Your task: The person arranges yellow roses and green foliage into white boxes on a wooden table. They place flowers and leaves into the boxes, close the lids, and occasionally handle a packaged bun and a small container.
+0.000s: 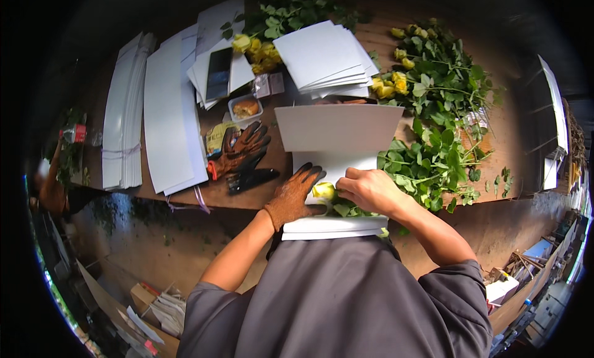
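Note:
A yellow rose [322,190] lies on white cardboard [334,164] in front of me, its green leaves [352,210] running toward my body. My left hand [296,193], in a brown glove with dark fingertips, rests flat at the rose's left, fingers stretched out and thumb apart. Bare and pinched closed, my right hand [370,190] is just right of the bloom, above the leaves. What sits between its fingertips is hidden. A raised white panel [339,128] stands behind the rose. White folded board [334,228] is stacked against my apron.
Yellow roses with leafy stems [433,80] cover the table's right side. White sheets [322,55] are piled behind the panel. Left are stacked long boards [124,117], a phone [218,73], a food tub [245,108], an orange-and-black glove [242,149] and a black object [253,180].

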